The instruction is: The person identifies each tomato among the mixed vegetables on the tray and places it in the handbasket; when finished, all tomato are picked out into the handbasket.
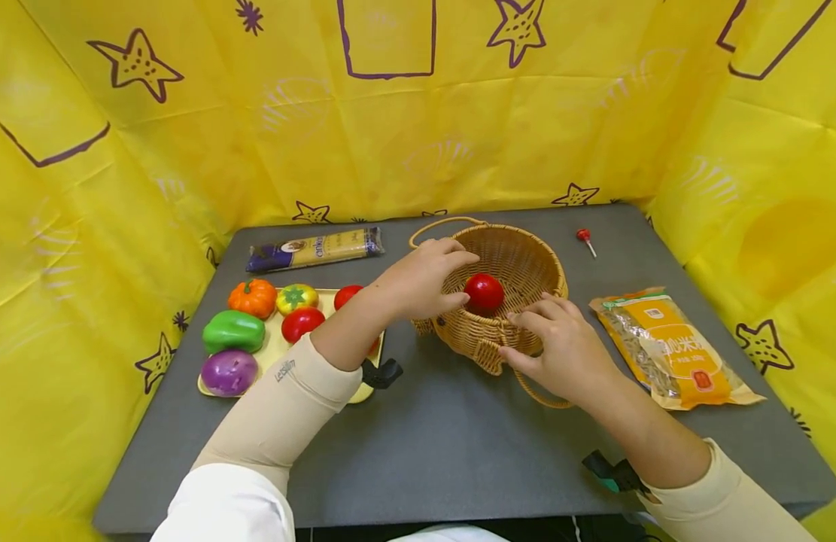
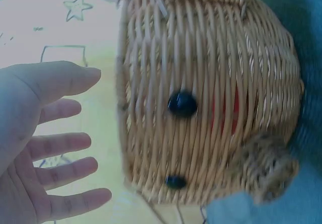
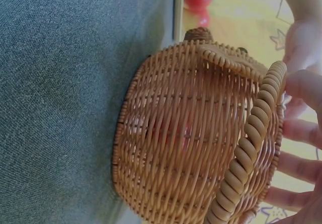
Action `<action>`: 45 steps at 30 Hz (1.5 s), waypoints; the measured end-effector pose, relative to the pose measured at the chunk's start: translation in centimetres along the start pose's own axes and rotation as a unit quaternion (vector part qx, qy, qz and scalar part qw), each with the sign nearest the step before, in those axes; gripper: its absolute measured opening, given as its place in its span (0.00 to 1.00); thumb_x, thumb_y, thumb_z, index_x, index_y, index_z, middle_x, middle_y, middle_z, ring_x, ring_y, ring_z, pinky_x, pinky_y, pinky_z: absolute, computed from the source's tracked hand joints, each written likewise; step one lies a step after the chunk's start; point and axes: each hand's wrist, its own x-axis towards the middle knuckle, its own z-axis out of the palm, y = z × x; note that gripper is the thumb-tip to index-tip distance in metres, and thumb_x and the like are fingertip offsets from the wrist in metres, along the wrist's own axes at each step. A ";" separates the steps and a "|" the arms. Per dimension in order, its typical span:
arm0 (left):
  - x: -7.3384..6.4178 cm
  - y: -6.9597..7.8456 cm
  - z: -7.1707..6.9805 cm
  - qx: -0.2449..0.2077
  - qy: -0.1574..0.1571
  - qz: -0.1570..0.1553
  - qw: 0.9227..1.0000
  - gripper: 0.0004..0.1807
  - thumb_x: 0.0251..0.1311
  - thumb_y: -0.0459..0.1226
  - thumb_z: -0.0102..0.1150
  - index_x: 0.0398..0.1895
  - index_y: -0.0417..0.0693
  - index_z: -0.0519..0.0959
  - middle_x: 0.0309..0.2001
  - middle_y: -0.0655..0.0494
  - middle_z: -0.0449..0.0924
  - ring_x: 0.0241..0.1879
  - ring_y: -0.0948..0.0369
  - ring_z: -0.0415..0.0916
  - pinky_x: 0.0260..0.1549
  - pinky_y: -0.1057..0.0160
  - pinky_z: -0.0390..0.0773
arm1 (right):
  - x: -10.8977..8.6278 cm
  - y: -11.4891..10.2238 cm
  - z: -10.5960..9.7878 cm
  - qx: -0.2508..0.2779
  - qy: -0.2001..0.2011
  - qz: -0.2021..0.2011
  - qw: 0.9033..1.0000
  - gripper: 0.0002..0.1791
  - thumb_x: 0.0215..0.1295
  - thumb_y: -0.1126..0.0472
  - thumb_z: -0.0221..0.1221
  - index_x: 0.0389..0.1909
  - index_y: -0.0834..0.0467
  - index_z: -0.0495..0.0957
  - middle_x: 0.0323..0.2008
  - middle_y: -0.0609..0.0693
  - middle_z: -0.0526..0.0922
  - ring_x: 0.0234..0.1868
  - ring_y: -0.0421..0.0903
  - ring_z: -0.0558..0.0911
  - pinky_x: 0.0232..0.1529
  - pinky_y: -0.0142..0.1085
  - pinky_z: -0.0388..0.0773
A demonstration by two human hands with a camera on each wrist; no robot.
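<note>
A wicker basket [image 1: 472,335] with an animal face stands on the table, and a glossy red round fruit [image 1: 484,294] lies in it. My left hand [image 1: 427,278] is over the basket's left rim, fingers spread and apart from the fruit; in the left wrist view it holds nothing beside the black-eyed face. At the near right rim is my right hand [image 1: 560,342], its fingers loosely bent and fingertips right at the edge. The right wrist view shows the twisted basket handle [image 3: 246,151] in front of those fingers. Red shows through the weave in both wrist views.
To the left, a yellow tray [image 1: 272,339] carries toy vegetables, including a green pepper [image 1: 233,332] and a purple eggplant [image 1: 229,373]. A noodle packet [image 1: 316,249] lies behind it. Right of the basket are a yellow food bag [image 1: 675,350] and a red lollipop [image 1: 584,235].
</note>
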 end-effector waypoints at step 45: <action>-11.7 -9.2 5.6 -0.005 -0.054 -0.113 0.992 0.26 0.55 0.38 0.72 0.59 0.40 0.81 0.56 0.42 0.77 0.53 0.44 0.75 0.55 0.44 0.80 | -0.1 0.0 0.2 0.011 -0.002 0.017 1.000 0.25 0.47 0.50 0.78 0.44 0.59 0.88 0.42 0.59 0.85 0.58 0.72 0.77 0.57 0.66 0.74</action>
